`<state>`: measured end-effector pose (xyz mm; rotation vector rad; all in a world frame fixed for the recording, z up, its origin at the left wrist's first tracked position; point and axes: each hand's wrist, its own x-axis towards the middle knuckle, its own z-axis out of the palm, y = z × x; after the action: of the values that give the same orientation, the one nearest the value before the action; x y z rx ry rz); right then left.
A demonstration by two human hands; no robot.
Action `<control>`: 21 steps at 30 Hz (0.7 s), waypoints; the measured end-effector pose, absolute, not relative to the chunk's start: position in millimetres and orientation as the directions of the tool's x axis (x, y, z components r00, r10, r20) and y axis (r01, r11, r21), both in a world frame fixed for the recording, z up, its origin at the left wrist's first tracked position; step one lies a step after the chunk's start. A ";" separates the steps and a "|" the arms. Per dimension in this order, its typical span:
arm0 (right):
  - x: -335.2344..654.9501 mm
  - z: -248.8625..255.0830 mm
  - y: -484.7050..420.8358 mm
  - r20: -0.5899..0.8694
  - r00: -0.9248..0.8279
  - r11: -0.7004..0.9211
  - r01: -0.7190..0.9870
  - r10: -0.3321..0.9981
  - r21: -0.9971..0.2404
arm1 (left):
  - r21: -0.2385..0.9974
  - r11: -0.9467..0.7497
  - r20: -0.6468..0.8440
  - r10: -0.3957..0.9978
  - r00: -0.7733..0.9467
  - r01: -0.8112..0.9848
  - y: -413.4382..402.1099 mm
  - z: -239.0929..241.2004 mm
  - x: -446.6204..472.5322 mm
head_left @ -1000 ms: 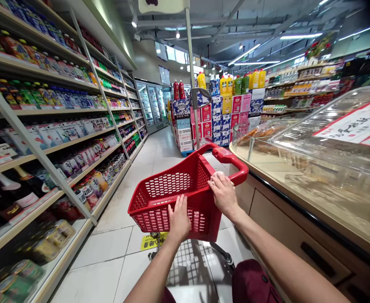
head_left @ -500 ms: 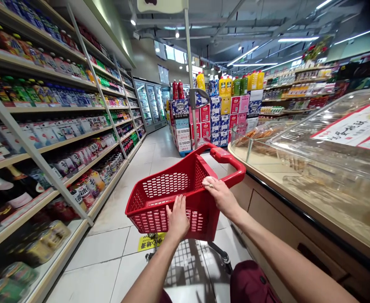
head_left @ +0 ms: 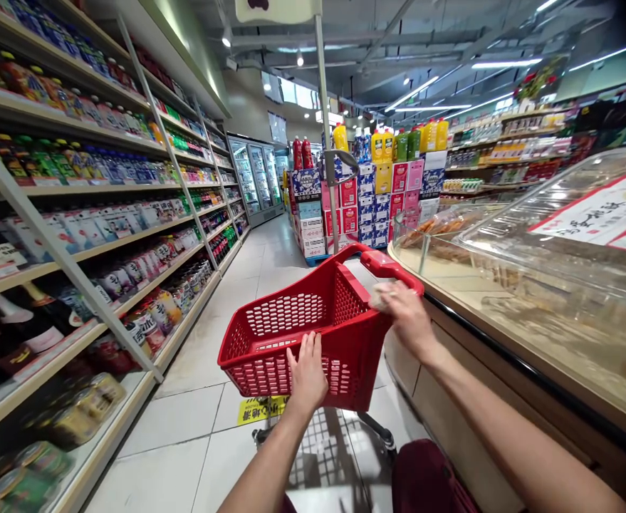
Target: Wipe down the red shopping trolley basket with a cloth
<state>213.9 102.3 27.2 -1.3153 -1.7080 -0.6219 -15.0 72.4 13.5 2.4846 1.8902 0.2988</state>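
A red plastic shopping cart (head_left: 285, 313) with perforated sides stands right in front of me on wheels. My left hand (head_left: 308, 374) grips the near side rim, fingers hooked over the edge and thumb apart. Near the handle end, my right hand (head_left: 409, 317) is closed on a small crumpled white wipe (head_left: 383, 293), slightly smeared by motion. That hand is at the corner where the side meets the red handle (head_left: 390, 265). Whether the wipe touches the plastic at this instant I cannot tell. The basket's inside shows no goods in its visible part.
Drink shelves (head_left: 93, 189) line the left side. A bakery counter (head_left: 505, 278) with clear lids stands close on the right. Ahead are stacked drink cartons (head_left: 355, 206), a metal pole (head_left: 323, 92) and glass-door fridges (head_left: 256, 174). A yellow floor sign (head_left: 253, 410) lies beneath the cart.
My right hand has moved right with the wipe, from the basket's top edge toward the handle corner. The left hand keeps its hold on the rim. The cart appears slightly further right.
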 end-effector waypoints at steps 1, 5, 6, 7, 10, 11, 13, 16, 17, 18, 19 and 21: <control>224.5 28.9 101.6 0.870 0.015 0.269 0.948 0.492 -0.168 | 0.116 -0.276 0.145 0.955 0.258 0.954 71.3 13.5 -14.7; 234.6 26.5 87.4 0.879 -0.061 0.425 0.890 0.473 -0.167 | 0.125 -0.267 0.134 0.959 0.251 0.955 68.7 15.3 -12.6; 231.1 24.0 83.1 0.880 -0.117 0.495 0.857 0.460 -0.144 | 0.127 -0.271 0.136 0.958 0.254 0.954 68.3 15.8 -12.4; 227.8 21.3 79.6 0.889 -0.127 0.527 0.838 0.440 -0.142 | 0.129 -0.276 0.137 0.956 0.259 0.952 68.1 16.1 -12.3; 224.1 9.4 73.4 0.921 0.089 0.396 0.884 0.380 -0.248 | 0.141 -0.284 0.137 0.954 0.265 0.948 67.5 16.1 -12.3; 223.3 2.2 71.8 0.916 0.150 0.340 0.896 0.372 -0.285 | 0.146 -0.281 0.134 0.956 0.262 0.949 67.3 15.9 -12.3; 217.7 -18.6 66.6 0.900 0.143 0.314 0.905 0.411 -0.287 | 0.153 -0.279 0.134 0.956 0.260 0.948 67.1 15.3 -12.2; 204.3 -50.2 54.9 0.846 -0.076 0.435 0.880 0.527 -0.192 | 0.156 -0.282 0.133 0.956 0.263 0.947 67.3 15.2 -12.3; 202.3 -54.4 52.0 0.834 -0.120 0.463 0.869 0.539 -0.174 | 0.156 -0.283 0.129 0.956 0.265 0.946 67.5 15.5 -12.3; 202.8 -53.7 50.8 0.838 -0.122 0.473 0.864 0.531 -0.174 | 0.156 -0.285 0.125 0.956 0.267 0.946 67.7 15.8 -12.2; 205.5 -48.4 51.5 0.858 -0.080 0.459 0.868 0.508 -0.190 | 0.157 -0.286 0.122 0.955 0.269 0.945 68.0 16.2 -11.9; 213.9 -30.5 57.5 0.899 0.077 0.375 0.891 0.431 -0.256 | 0.159 -0.286 0.121 0.955 0.269 0.945 68.4 17.1 -11.0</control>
<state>213.9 57.5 -30.5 -1.2302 -1.5387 -0.5260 -11.0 68.4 17.1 2.4585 1.8431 0.2982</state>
